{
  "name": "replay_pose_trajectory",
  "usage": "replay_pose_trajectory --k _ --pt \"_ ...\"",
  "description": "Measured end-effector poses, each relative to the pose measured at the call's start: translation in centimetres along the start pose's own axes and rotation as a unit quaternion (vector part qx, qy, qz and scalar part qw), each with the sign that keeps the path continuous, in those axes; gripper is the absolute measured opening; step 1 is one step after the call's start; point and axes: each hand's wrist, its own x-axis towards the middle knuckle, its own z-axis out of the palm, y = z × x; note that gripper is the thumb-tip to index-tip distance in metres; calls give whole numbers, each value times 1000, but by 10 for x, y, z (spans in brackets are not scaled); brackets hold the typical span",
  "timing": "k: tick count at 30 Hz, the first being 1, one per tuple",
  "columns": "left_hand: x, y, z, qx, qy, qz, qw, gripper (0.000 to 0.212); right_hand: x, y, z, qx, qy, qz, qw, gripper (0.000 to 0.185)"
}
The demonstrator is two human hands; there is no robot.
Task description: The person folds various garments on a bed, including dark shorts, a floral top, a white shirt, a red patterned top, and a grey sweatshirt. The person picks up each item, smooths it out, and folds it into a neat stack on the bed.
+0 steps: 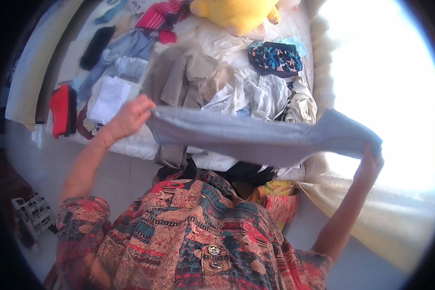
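A grey-blue cloth garment (235, 132), probably trousers folded lengthwise, is stretched between my two hands, above the near edge of the bed. My left hand (130, 114) pinches its narrow end. At the wider end, my right hand (374, 157) grips the corner, close to the bright window. Beneath the garment lie a beige jacket (192, 72) and crumpled white clothes (264, 92). Left of these, a folded white cloth (109, 98) rests beside a folded red garment (60, 108).
Dark patterned shorts (277, 58) and a yellow plush toy (239, 16) lie farther back on the bed. A sheer curtain (377, 210) hangs at the right. Below the bed's near edge sits a red-and-white bag or bundle (281, 207). A white rack (34, 214) stands on the floor at left.
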Motion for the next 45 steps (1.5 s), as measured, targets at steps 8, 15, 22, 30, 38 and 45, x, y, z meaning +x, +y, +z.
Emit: replay_pose_trajectory --k 8,15,22,30,38,45 --pt "76 -7 -67 -138 353 -32 925 28 30 -48 30 -87 167 -181 965 21" --pt "-20 -69 3 115 -97 -37 988 12 -70 111 66 -101 -407 113 901 14" --pt "-24 -55 -36 -118 11 -301 946 16 -49 96 74 -5 -191 186 964 6" --pt "19 -77 -61 -225 213 -233 922 16 8 42 100 7 -135 -69 988 12" --pt "-76 -176 55 -107 248 -245 931 26 -62 134 146 -128 -243 -315 908 31" --pt "-157 -150 111 -130 97 -495 853 25 -133 156 155 -199 -377 -278 861 31"
